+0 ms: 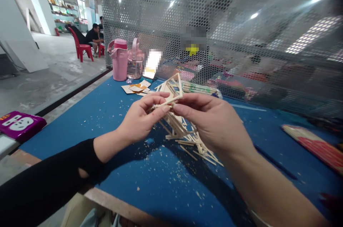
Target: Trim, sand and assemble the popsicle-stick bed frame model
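Observation:
Above the middle of the blue table, my left hand (142, 116) and my right hand (214, 119) meet at a small frame of thin wooden sticks (180, 85). Both are closed on its lower edge, thumbs and fingertips pinching it from either side. The frame is tilted, with one corner pointing up. Part of it is hidden behind my fingers. Below and behind it lies a loose pile of wooden sticks (205, 150), some broken or cut short.
The blue table (107, 112) is strewn with wood crumbs. At the back stand a pink flask (120, 60), a clear pink bottle (134, 64), a phone (152, 64) and packaged sticks (199, 88). A red-and-cream packet (312, 144) lies right, a purple power strip (23, 125) left. Perforated metal mesh (139, 1) borders the back.

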`<move>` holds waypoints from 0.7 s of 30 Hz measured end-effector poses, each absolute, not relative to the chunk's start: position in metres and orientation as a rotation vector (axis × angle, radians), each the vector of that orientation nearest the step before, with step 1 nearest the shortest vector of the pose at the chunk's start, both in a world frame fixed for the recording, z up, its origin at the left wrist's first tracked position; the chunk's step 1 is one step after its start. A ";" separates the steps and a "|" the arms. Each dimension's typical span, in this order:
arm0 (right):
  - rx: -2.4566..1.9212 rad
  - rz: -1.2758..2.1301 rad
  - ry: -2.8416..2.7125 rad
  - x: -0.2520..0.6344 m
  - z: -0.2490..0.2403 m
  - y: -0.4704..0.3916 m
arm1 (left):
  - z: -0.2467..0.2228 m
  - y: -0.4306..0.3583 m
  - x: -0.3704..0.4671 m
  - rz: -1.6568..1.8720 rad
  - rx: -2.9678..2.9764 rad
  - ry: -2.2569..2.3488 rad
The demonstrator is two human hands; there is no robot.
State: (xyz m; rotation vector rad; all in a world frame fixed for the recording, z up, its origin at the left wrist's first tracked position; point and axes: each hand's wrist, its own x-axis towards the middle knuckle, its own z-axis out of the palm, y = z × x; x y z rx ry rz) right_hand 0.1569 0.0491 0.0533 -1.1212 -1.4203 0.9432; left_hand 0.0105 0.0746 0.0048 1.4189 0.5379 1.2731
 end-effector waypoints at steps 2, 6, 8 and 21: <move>-1.154 0.921 -1.486 0.156 0.052 0.055 | -0.003 0.078 0.007 1.281 1.449 0.566; -1.213 0.948 -1.686 0.153 0.044 0.071 | -0.024 0.083 -0.007 1.227 1.591 0.700; -1.225 0.936 -1.797 0.149 0.039 0.076 | -0.032 0.082 -0.015 1.189 1.715 0.802; -1.139 0.467 -1.618 0.133 0.021 0.062 | -0.040 0.068 -0.017 1.299 1.680 1.210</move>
